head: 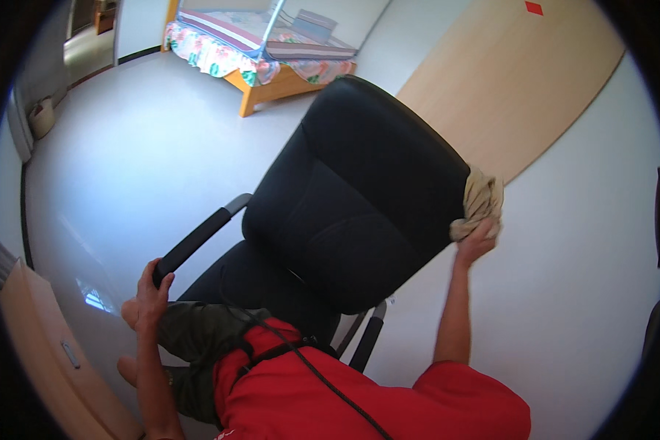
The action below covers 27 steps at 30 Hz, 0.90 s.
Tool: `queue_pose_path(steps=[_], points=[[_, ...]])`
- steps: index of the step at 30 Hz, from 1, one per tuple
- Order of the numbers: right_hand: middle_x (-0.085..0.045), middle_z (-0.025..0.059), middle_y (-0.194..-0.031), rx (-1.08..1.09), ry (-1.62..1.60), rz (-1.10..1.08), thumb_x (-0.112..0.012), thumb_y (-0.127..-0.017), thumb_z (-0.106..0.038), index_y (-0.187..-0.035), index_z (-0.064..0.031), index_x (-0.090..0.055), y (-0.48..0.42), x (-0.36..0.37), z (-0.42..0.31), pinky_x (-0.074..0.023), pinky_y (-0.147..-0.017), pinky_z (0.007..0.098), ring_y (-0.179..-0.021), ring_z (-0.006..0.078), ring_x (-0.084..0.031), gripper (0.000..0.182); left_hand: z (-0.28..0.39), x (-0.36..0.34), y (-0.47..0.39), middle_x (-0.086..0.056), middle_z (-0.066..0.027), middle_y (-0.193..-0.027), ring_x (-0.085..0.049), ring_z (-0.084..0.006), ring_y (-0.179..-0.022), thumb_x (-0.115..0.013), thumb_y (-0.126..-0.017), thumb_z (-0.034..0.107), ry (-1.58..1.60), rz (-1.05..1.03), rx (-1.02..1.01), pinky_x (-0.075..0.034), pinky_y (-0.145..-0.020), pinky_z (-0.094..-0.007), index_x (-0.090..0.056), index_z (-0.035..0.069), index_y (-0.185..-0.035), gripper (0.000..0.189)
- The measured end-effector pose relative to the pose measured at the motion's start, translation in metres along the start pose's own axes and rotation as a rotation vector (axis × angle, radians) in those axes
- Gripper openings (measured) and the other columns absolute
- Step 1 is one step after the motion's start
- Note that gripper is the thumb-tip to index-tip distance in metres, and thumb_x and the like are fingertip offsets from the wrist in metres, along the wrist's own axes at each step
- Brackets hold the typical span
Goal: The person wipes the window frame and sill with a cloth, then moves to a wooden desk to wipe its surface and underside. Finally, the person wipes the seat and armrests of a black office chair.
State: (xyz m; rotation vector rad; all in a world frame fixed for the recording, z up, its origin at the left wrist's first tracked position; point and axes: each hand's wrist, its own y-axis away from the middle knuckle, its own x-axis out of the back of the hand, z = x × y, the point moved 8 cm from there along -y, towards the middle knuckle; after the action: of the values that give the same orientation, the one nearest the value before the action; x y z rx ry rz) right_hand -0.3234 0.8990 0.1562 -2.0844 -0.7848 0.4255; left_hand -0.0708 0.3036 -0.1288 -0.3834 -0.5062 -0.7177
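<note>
A black office chair fills the middle of the view, its padded backrest (357, 192) tilted and its seat (258, 280) partly hidden below it. My left hand (154, 291) grips the front end of the chair's left-side padded armrest (195, 242). With my right hand (477, 242) I hold a crumpled beige cloth (483, 198) against the side edge of the backrest, near its upper right corner. The other armrest (367, 341) shows beside my red shirt. My legs are at the near side of the seat.
A wooden bed frame (286, 88) with a floral cover stands beyond the chair. A light wood panel (506, 82) lies along the white wall at the right. At the lower left is a wooden cabinet or drawer front (55, 330) with a metal handle. A bin-like container (42, 118) stands far left.
</note>
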Motion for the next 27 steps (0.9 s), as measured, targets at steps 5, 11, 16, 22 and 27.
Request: queue_pose_path(steps=[5, 11, 16, 22, 27], points=[[-0.054, 0.0224, -0.119, -0.006, 0.112, 0.090, -0.053, -0.091, -0.027, -0.121, 0.0063, -0.048, 0.110, 0.011, 0.029, -0.0408, -0.099, 0.0387, -0.109, 0.0358, -0.055, 0.045, 0.005, -0.009, 0.002, -0.063, -0.0152, -0.100, -0.061, -0.0236, -0.090, -0.066, -0.087, 0.012, -0.010, -0.030, -0.029, -0.048, -0.082, -0.0341, -0.053, 0.002, -0.123, 0.040], [-0.050, 0.0221, -0.120, 0.119, 0.288, -0.142, -0.068, -0.085, -0.024, -0.127, 0.0041, -0.042, 0.082, 0.021, 0.021, -0.0406, -0.098, 0.0429, -0.113, 0.0351, -0.052, 0.057, 0.019, -0.003, 0.001, -0.063, -0.0163, -0.104, -0.061, -0.0259, -0.092, -0.065, -0.088, 0.014, 0.003, -0.092, 0.042, -0.047, -0.083, -0.0346, -0.052, 0.003, -0.124, 0.040], [-0.050, 0.0171, -0.113, 0.651, 0.365, 0.076, -0.077, -0.078, -0.022, -0.112, 0.0019, -0.055, 0.030, -0.005, -0.070, -0.0427, -0.090, 0.0461, -0.104, 0.0353, -0.051, 0.048, 0.020, -0.001, 0.007, -0.062, -0.0182, -0.110, -0.061, -0.0315, -0.099, -0.065, -0.089, 0.018, -0.006, -0.153, 0.109, -0.047, -0.087, -0.0372, -0.051, 0.004, -0.126, 0.042], [-0.053, 0.0140, -0.118, 1.101, 0.347, -0.269, -0.069, -0.071, -0.024, -0.100, -0.0095, -0.065, 0.072, -0.161, -0.163, -0.0368, -0.093, 0.0477, -0.112, 0.0345, -0.049, 0.032, 0.006, -0.002, 0.011, -0.061, -0.0190, -0.109, -0.060, -0.0341, -0.101, -0.066, -0.087, 0.017, -0.043, -0.081, 0.041, -0.046, -0.090, -0.0386, -0.052, 0.004, -0.124, 0.042], [-0.054, 0.0134, -0.114, 1.259, 0.130, -0.598, -0.065, -0.073, -0.015, -0.093, -0.0093, -0.066, 0.168, -0.298, -0.199, -0.0369, -0.097, 0.0490, -0.114, 0.0328, -0.048, 0.021, 0.008, -0.006, 0.005, -0.061, -0.0184, -0.108, -0.060, -0.0342, -0.099, -0.067, -0.085, 0.015, 0.080, -0.085, -0.012, -0.047, -0.086, -0.0395, -0.053, 0.004, -0.122, 0.042]])
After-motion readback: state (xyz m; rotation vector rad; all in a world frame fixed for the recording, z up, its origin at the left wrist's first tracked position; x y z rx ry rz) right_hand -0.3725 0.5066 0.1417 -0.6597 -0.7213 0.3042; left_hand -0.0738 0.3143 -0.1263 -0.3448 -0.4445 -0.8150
